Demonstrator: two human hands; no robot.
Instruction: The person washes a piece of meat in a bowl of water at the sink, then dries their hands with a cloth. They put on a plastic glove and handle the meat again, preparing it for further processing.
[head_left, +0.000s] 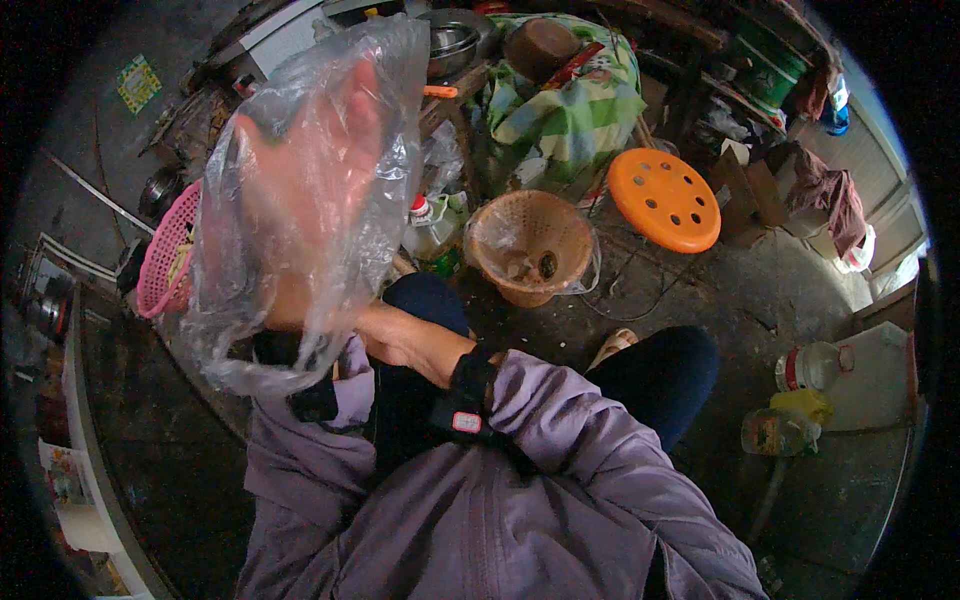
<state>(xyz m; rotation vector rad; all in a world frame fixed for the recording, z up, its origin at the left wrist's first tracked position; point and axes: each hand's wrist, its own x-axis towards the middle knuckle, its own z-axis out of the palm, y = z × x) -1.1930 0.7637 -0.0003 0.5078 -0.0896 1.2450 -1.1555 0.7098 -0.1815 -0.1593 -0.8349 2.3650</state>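
Observation:
A clear plastic bag (394, 150) is drawn over my left hand (319, 165), which is raised with its fingers spread inside. The crinkled film hangs down past the left wrist, its lower edge loose near the black cuff (289, 349). My right hand (375, 326) reaches across from the right to the lower part of the bag, close by the left wrist. Plastic and blur hide the right fingers, so their grip cannot be made out.
A pink plastic basket (169, 259) stands at the left. Before my knees are a lined brown waste basket (529, 225), a red-capped plastic bottle (439, 232) and an orange stool (664, 199). Behind them lies a green checked cloth (562, 127). Clear jugs (814, 367) stand at the right.

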